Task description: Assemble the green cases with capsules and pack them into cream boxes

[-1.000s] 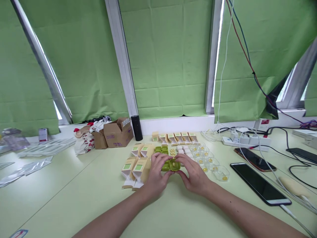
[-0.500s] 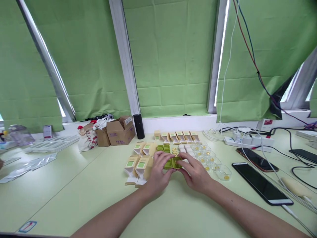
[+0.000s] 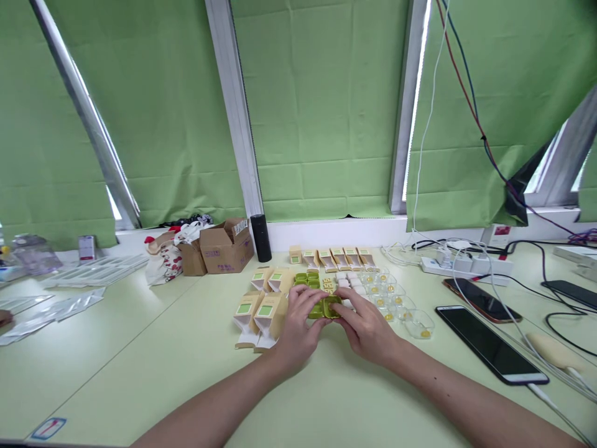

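Between my two hands is a small green plastic case (image 3: 332, 307), opened out so that two hollow halves show. My left hand (image 3: 301, 326) grips its left half, fingers over the top and thumb below. The right hand (image 3: 366, 323) holds the other half, with a fingertip pressed into the hollow; whether anything lies under that finger cannot be seen. Just behind are more green cases (image 3: 307, 280), small yellow pieces (image 3: 328, 284) and white pieces (image 3: 349, 278). Clear plastic containers (image 3: 420, 324) with yellow bits inside stand right of my right hand.
Cream cartons with green labels (image 3: 265, 311) stand left of my left hand, and more cartons (image 3: 338, 258) line the back. Phones (image 3: 492, 344) and cables lie at right. A cardboard box (image 3: 227, 246) and black cylinder (image 3: 261, 238) stand behind. Another person's hand (image 3: 4, 317) shows far left.
The right fingertip has shifted slightly within the case's hollow. The other person's hand shows more at the left edge. The view has shifted a little.
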`<state>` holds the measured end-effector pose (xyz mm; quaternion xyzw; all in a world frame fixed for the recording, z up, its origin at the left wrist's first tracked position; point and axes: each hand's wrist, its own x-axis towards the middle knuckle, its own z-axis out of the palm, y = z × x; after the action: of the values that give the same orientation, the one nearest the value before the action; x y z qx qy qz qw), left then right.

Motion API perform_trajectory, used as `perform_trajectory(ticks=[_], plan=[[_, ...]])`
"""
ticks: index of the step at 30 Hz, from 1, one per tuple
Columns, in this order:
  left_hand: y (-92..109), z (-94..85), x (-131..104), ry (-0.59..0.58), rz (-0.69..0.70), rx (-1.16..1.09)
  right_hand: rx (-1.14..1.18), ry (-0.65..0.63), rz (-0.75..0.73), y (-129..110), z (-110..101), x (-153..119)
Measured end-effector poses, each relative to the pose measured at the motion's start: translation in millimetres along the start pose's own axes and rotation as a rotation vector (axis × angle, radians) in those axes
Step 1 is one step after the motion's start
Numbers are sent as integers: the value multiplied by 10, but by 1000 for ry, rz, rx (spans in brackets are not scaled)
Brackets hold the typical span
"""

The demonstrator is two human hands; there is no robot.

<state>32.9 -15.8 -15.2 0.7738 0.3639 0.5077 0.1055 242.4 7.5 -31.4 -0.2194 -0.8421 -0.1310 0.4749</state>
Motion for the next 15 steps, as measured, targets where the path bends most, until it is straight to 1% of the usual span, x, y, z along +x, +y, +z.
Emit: perform_trajectory(ticks=[5,15], plan=[[0,5,-6,2,-19,-10,-19,1,-15,19,18,-10],[4,2,-5,2,-32,-19,13,37,17,12,16,-34]])
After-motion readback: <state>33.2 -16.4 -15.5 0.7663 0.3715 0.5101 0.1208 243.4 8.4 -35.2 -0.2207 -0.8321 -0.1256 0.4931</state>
